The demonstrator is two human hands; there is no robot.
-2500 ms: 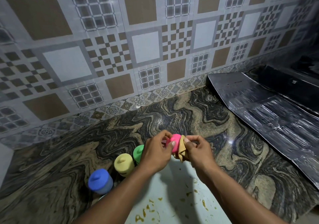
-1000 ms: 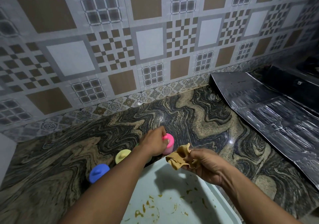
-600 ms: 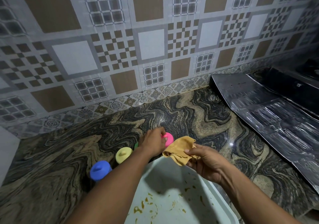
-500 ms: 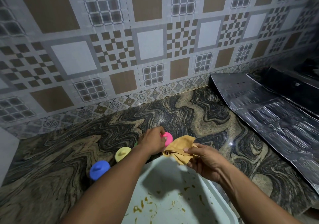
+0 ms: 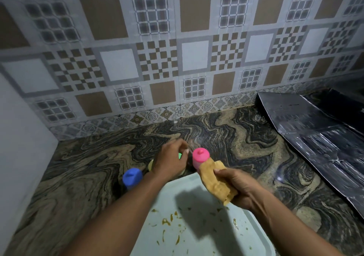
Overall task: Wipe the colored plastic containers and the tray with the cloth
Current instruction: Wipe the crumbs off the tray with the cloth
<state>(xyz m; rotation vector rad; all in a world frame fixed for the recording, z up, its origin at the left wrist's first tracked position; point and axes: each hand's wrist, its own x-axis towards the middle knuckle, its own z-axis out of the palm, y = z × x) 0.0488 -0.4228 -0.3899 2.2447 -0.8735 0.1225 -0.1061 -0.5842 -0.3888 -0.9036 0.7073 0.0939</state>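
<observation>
The right hand (image 5: 235,188) grips the cloth (image 5: 213,181) over the stained tray (image 5: 197,234); the left hand (image 5: 170,160) curls over the green pot (image 5: 180,155) (grip unclear), beside the pink pot (image 5: 200,156).

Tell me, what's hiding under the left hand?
A bit of a green container and a sliver of a yellow one peek out from under the left hand. The hand covers most of both, so I cannot tell whether it grips either.
</observation>
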